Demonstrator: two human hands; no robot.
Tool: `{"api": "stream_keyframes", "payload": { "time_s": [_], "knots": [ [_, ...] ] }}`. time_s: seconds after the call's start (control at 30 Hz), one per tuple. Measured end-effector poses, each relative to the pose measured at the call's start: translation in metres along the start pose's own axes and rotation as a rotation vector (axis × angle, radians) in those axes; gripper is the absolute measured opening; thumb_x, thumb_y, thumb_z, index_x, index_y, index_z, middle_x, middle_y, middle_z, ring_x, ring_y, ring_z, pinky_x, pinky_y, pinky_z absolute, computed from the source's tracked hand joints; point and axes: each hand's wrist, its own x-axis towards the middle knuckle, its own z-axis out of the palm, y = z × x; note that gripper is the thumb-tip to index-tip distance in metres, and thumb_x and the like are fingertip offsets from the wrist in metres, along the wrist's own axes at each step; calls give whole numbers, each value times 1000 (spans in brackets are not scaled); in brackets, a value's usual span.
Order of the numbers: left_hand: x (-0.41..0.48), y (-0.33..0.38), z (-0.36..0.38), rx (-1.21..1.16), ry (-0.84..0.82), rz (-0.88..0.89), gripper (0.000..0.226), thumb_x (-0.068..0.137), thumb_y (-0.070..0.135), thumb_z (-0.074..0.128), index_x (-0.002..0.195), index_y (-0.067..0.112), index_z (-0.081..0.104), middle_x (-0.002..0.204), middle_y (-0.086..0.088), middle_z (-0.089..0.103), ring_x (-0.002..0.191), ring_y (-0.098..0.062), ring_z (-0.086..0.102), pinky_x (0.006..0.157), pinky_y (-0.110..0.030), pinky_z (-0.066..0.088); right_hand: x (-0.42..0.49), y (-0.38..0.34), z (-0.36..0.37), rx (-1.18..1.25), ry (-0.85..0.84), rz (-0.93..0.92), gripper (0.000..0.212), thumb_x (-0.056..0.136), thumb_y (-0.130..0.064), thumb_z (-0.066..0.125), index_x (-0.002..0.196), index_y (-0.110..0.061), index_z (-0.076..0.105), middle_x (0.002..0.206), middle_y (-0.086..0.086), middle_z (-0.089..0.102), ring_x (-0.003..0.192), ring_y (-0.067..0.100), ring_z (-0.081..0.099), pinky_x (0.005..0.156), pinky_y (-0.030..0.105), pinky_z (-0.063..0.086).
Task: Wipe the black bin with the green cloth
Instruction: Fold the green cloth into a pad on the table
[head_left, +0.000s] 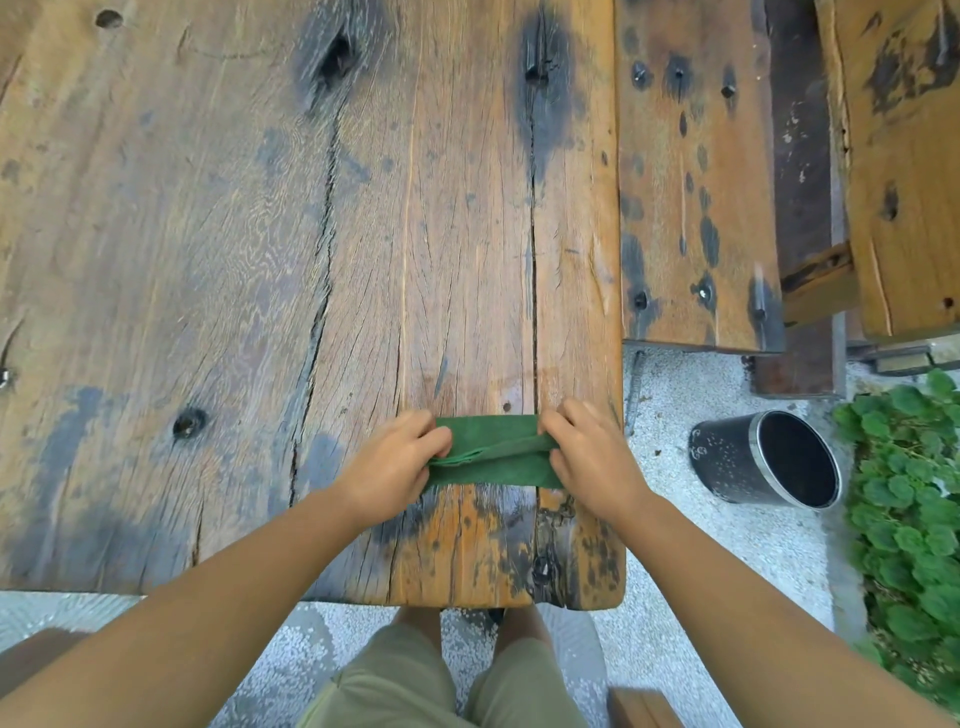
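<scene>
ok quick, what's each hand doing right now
Left hand: fingers curled, pinching the left end of the green cloth on the table.
Right hand: fingers curled, pinching the cloth's right end.

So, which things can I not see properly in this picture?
- Head view: both ends of the green cloth, covered by the left hand and right hand.
- Head view: inside of the black bin, too dark.
- Head view: the plants, cut by the right edge.
</scene>
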Motion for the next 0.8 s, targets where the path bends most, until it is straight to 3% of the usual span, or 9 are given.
{"api": "stream_keyframes", "payload": {
  "time_s": [0.33,0.47,0.63,0.8],
  "knots": [
    [-18,6,20,163,30,-40,35,67,-14,70,91,10,62,84,-9,50,76,-28,45,60,-35,38,-30,-4,24,-24,37,35,24,78,5,70,98,-8,65,93,6,55,86,26,52,70,40,48],
    [-33,5,27,160,10,-76,44,68,-8,70,108,10,65,102,-11,58,91,-31,51,70,-38,42,-45,-4,34,2,76,55,35,77,2,72,109,-9,66,105,7,55,96,28,53,80,42,50],
    [-57,19,34,149,-94,-189,64,72,0,67,134,6,57,131,-17,55,124,-36,50,96,-51,46,-65,-4,41,-46,19,66,56,76,-3,73,130,-8,62,126,15,57,117,34,55,95,50,51],
    [-52,46,34,215,-156,-321,62,68,6,68,129,2,61,127,-20,59,123,-40,53,99,-58,42,-62,-7,34,23,49,98,43,83,-6,70,125,-9,68,122,12,61,114,32,57,94,51,50]
  ]
}}
